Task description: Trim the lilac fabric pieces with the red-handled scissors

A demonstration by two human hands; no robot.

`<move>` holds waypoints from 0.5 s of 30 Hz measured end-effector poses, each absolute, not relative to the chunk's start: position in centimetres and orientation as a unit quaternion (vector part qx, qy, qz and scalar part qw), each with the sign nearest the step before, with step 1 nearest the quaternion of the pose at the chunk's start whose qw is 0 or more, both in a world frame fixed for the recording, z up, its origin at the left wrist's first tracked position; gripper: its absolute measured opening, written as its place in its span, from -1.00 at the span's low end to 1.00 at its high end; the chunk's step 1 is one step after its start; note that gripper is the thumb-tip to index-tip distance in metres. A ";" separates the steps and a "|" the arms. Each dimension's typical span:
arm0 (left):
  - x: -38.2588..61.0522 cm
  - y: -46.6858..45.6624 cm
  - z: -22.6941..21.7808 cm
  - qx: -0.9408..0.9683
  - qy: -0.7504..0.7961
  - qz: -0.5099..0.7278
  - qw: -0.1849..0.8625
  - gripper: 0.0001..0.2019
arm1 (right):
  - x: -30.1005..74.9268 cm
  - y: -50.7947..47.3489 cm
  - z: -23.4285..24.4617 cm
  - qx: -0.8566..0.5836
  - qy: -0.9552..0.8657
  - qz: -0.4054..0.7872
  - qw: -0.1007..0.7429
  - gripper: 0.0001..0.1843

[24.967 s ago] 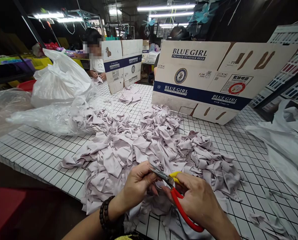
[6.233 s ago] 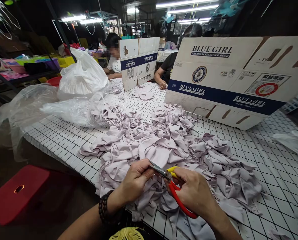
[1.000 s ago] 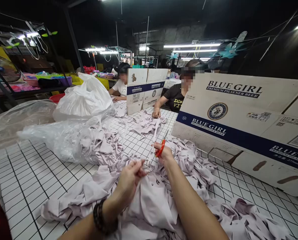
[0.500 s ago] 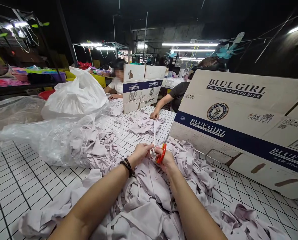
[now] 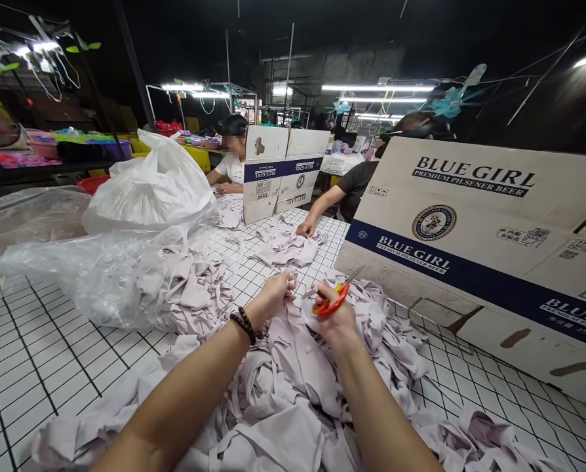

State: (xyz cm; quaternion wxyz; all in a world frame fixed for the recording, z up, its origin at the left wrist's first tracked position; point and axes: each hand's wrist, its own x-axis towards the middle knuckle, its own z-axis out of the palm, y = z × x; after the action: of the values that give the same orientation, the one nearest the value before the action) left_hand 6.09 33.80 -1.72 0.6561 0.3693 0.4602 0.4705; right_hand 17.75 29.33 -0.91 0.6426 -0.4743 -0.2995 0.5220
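Note:
My left hand [image 5: 274,298], with a dark bead bracelet on its wrist, is closed in a pinch on the upper edge of a pale lilac fabric piece [image 5: 297,351]. That piece hangs down onto the fabric heap [image 5: 268,426] under my forearms. My right hand [image 5: 341,324] is closed around scissors [image 5: 333,301] with red and yellow handles. Their blades point away to the upper right, above the heap, and touch nothing that I can make out. A gap separates my two hands.
A large beer carton [image 5: 435,196] stands along the right side of the grid-patterned table [image 5: 42,354]. On the left lie plastic bags [image 5: 150,187] and more fabric. Ahead, a co-worker's hand [image 5: 307,227] rests at another fabric pile [image 5: 286,248]; a second person sits behind a smaller carton [image 5: 286,167].
My hands have drawn apart, the right one moving rightward with the scissors. The pale strip stretched from my hands toward the co-worker's hand no longer shows.

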 end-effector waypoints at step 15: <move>-1.1 6.7 9.0 0.596 0.245 0.327 0.691 -0.60 | 20.2 4.1 7.0 -0.583 -0.441 0.427 0.533 -0.50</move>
State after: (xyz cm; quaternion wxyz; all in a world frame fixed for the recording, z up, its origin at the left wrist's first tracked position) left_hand -1.10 6.68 9.02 0.6913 0.5960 0.2450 0.3269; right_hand 20.16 4.13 7.02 0.5331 -0.5826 -0.4405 0.4271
